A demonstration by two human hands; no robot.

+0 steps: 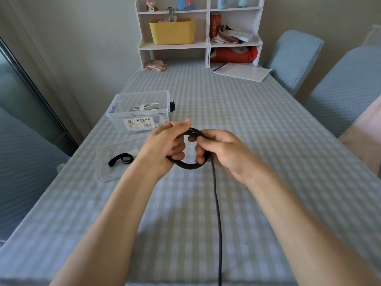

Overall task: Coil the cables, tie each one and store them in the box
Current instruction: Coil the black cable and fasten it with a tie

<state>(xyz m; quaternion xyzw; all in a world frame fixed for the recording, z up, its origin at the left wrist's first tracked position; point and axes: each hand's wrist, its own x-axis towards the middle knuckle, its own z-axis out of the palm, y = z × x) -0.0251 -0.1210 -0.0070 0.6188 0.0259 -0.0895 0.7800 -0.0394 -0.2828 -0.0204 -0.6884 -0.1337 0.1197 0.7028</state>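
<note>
From the head view I see both hands held above the middle of the table. My left hand has its fingers curled round the left side of a black cable wound into a small coil, thumb on top. My right hand pinches the coil's right side, fingers hooked through the loop. The cable's loose tail drops from the right hand and runs straight toward me, off the near edge.

The clear box stands just beyond the left hand, near the table's left edge, with white cables already inside. Its lid lies flat beside my left wrist, a black tie resting on it. To the right of the hands the checked cloth runs open to the chairs. A shelf closes off the far end, papers lying before it.
</note>
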